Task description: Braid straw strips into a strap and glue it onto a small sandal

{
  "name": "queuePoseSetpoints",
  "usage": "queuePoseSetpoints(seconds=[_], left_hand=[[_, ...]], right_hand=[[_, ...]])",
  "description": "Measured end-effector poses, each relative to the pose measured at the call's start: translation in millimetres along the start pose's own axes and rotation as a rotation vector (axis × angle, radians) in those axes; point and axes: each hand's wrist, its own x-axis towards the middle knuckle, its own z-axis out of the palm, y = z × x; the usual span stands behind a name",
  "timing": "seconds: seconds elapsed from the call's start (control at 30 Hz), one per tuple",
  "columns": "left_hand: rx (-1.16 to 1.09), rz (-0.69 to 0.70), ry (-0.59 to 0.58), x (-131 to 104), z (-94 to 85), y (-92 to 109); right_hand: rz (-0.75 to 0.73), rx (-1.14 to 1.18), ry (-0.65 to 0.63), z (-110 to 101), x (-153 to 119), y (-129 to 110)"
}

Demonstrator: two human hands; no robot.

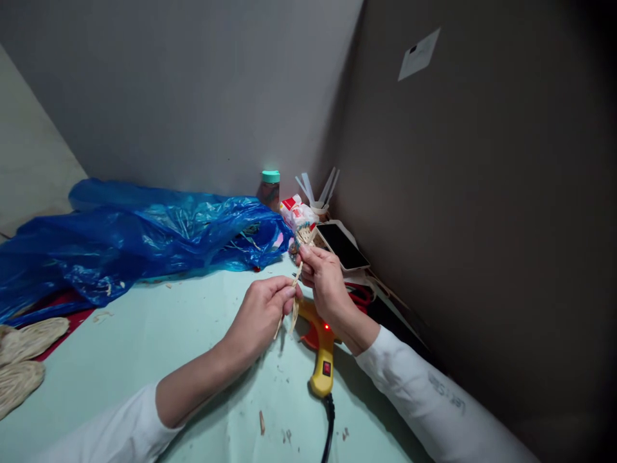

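Note:
A pale, straw-like braided strip (pixel 297 275) runs between my two hands over the table. My left hand (pixel 264 308) pinches its lower part between thumb and fingers, and loose ends hang down below. Higher and to the right, my right hand (pixel 324 276) is closed on the strip's upper end, its fingertips partly hidden. Under my right wrist lies a yellow glue gun (pixel 322 373) with a lit red light, a red switch and a black cord. Its front is hidden by my hands.
A crumpled blue plastic bag (pixel 144 231) spreads across the back left. Woven straw pieces (pixel 33 341) lie at the left edge. At the back stand a green-lidded jar (pixel 270 190) and a cup of glue sticks (pixel 320 207). A phone (pixel 342 245) lies by the right wall.

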Motion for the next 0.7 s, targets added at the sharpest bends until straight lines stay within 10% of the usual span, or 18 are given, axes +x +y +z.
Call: queuePoseSetpoints(seconds=[0.7], left_hand=[[-0.234,0.020,0.055,16.4,-30.4,9.6]], right_hand=[[-0.079,-0.365,-0.497,6.7,-9.8,-7.9]])
